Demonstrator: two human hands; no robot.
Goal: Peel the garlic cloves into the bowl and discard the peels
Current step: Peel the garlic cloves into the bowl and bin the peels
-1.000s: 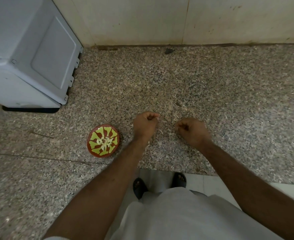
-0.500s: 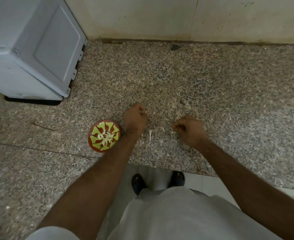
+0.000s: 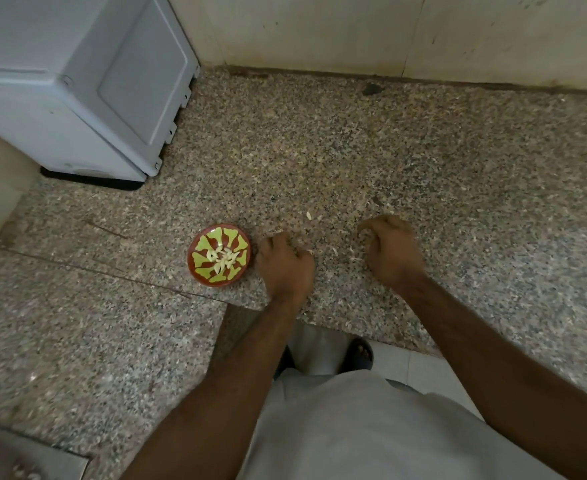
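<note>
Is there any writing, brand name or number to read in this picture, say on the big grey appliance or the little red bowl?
None can be read.
Grey-white boxy appliance: plain panels, no label visible.
Round red bowl with yellow-green pattern: decoration only, no letters.
Speckled granite counter and pale wall: only stains and marks.

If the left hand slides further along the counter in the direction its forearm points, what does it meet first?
Probably nothing soon: the left hand aims toward the wall over bare counter, passing just right of the bowl. Depth is unclear.
</note>
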